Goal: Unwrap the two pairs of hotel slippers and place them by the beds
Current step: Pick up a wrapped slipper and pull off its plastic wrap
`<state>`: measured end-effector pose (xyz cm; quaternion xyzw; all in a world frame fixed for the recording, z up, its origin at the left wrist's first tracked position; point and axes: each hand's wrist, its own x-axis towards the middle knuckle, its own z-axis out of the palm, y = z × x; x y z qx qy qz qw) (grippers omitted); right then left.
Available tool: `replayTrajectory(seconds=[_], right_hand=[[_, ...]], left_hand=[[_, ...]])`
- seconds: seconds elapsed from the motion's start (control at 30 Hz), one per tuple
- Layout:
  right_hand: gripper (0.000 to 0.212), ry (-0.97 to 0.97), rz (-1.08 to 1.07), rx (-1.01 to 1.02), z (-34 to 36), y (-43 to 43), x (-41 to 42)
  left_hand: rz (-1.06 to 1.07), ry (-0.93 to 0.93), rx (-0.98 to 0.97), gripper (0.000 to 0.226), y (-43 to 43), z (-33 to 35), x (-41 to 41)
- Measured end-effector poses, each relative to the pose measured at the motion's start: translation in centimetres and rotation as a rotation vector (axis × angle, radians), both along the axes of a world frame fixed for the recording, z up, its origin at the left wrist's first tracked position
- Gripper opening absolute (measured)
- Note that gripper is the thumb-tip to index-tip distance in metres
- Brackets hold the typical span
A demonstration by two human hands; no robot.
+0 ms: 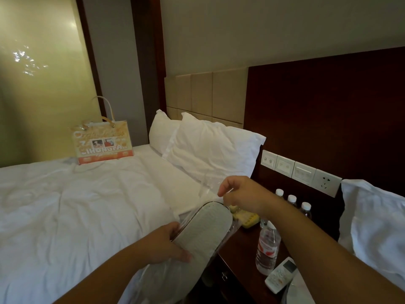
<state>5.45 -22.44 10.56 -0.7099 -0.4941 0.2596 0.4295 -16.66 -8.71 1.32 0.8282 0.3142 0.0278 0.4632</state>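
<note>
A pair of slippers (203,233), grey sole up, sits in a clear plastic wrapper over the gap between bed and nightstand. My left hand (166,244) grips the pair from the left side, thumb on the sole. My right hand (241,194) pinches the loose top end of the clear plastic wrapper (210,185) above the slippers' toe. The bed (76,205) with white duvet lies to the left. A second bed's white pillow (372,227) shows at the right edge. No second slipper pair is visible.
A dark wooden nightstand (241,255) holds several water bottles (267,249), a remote control (280,275) and a yellow object (247,219). An orange printed bag (103,143) stands on the bed's far side. Two pillows (208,148) lean on the headboard. Wall switches (300,172) sit behind.
</note>
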Motion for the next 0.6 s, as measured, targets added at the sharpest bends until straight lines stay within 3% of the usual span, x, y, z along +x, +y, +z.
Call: replayTrajectory(seconds=[0.13,0.3,0.37,0.43,0.5,0.53,0.6], right_hand=[[0.044,-0.090,0.130,-0.176,-0.7,0.4,-0.1],[0.023,-0.083,0.130,-0.166,-0.8,0.4,0.1],[0.026,-0.054,0.120,-0.170,-1.0,0.2,0.5],[0.028,0.020,0.089,-0.162,-1.5,0.0,1.0],[0.020,0.203,0.023,-0.081,-2.1,-0.3,1.3],[0.019,0.301,-0.022,-0.032,-2.5,-0.4,1.5],[0.024,0.495,-0.126,0.058,-3.3,-0.5,1.9]], left_hand=[[-0.012,-0.009,0.000,0.066,-0.1,0.3,0.1],[-0.005,-0.021,-0.034,0.071,0.2,0.3,0.2],[0.020,-0.026,0.010,0.074,0.2,0.5,0.2],[0.117,-0.088,0.152,0.087,0.3,1.0,0.1],[0.297,-0.206,0.436,0.102,0.4,1.6,0.1],[0.375,-0.297,0.560,0.099,0.3,2.1,0.1],[0.439,-0.569,0.652,0.064,-0.1,2.9,0.1]])
